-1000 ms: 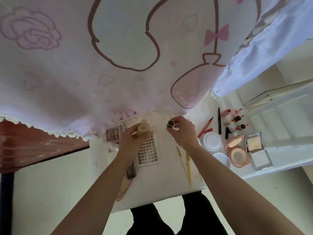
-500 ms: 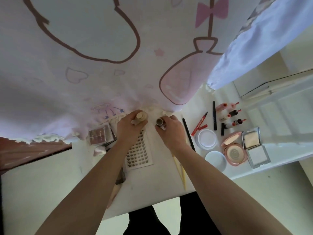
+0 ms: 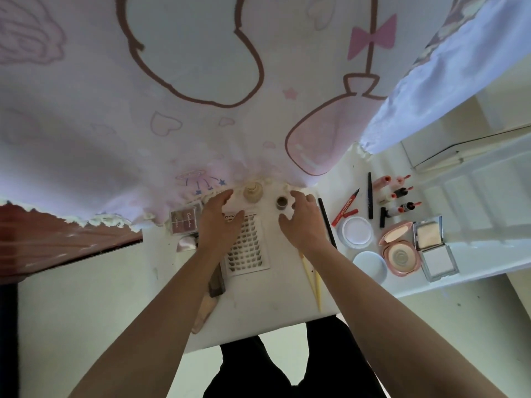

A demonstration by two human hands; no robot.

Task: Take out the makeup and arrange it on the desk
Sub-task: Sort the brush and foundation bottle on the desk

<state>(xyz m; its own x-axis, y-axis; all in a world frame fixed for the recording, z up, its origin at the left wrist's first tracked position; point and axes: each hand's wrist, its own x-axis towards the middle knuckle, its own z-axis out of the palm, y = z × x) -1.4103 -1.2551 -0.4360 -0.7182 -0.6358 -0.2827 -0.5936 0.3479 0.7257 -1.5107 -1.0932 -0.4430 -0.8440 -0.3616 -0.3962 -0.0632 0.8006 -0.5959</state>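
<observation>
Head view: upright beige bottle (image 3: pixel 253 192) stands just beyond my open left hand (image 3: pixel 220 223); small brown jar (image 3: pixel 282 202) just beside my open right hand (image 3: pixel 305 223).

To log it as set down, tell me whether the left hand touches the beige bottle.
Apart. The head view shows a strip of white desk between the left hand and the bottle.

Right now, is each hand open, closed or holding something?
Left hand: open, holds nothing, beside the beige bottle.
Right hand: open, holds nothing, beside the small jar.
</observation>
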